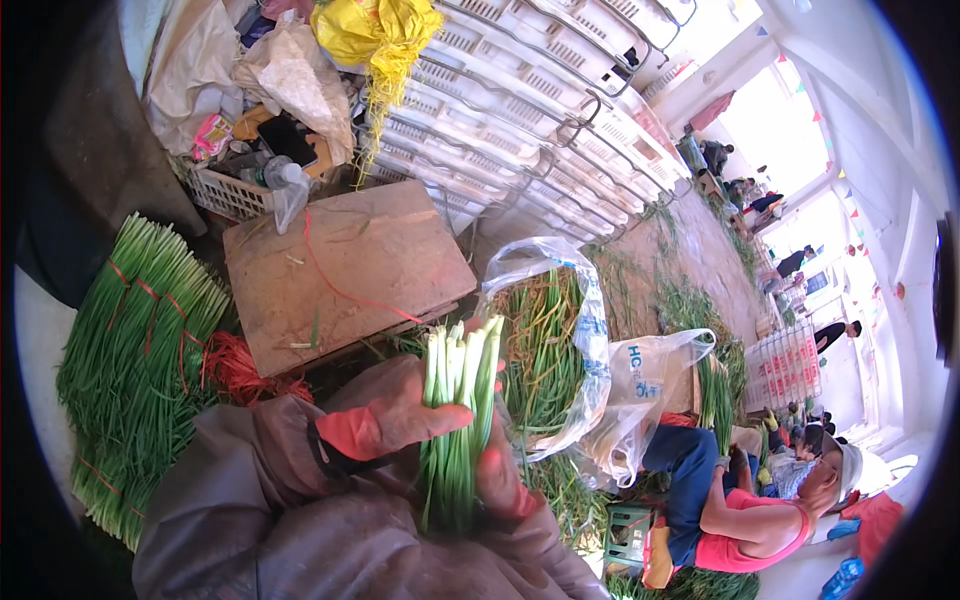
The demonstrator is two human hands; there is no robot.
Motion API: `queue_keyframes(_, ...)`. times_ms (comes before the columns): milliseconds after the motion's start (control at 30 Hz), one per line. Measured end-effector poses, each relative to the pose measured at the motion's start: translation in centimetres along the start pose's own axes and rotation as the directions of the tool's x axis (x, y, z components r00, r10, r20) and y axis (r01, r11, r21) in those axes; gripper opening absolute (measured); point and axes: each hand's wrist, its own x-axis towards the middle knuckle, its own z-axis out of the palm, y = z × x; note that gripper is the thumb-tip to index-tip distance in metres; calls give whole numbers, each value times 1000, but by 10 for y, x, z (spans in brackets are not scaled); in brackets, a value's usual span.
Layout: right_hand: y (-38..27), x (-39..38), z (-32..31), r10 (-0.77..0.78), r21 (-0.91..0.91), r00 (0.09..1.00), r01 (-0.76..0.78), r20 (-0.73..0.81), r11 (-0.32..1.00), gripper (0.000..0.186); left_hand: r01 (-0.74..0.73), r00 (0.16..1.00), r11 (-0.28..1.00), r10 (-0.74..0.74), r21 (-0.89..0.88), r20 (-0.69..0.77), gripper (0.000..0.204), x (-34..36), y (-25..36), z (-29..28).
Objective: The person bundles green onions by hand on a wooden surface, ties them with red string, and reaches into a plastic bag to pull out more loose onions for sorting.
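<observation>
Upright in front of my body stands a bunch of green onions (pixel 460 400), white stem ends up and green leaves hanging down. My left hand (pixel 395 415), in a stained reddish glove, grips it from the left, one finger laid across the stems. My right hand (pixel 503 470) closes on its right side, lower down; some of its fingers are hidden. Just beyond the stems is a low wooden board (pixel 345 270) with a red tie string (pixel 340 283) lying across it. On my left lies a big stack of tied green onion bundles (pixel 140 370).
Red string (pixel 240 368) is heaped beside the board. A clear plastic bag (pixel 590 350) of leafy stalks stands at right, near a white bag (pixel 645 395). White crates (pixel 520 110) and a cluttered basket (pixel 228 195) are behind. A person in pink (pixel 750 530) sits at right.
</observation>
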Motion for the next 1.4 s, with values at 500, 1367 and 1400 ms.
queue_keyframes(500,25,-24,4,-94,-692,940,-171,-328,701,75,-82,887,990,127,118,-444,37,2,47,12)
queue_keyframes(1367,4,-24,4,44,-417,828,-326,-558,848,54,54,912,612,292,789,-289,31,14,60,-6)
queue_keyframes(1400,-1,-21,7,-30,-463,845,-262,-534,847,54,52,913,613,291,789,-286,31,15,59,-6)
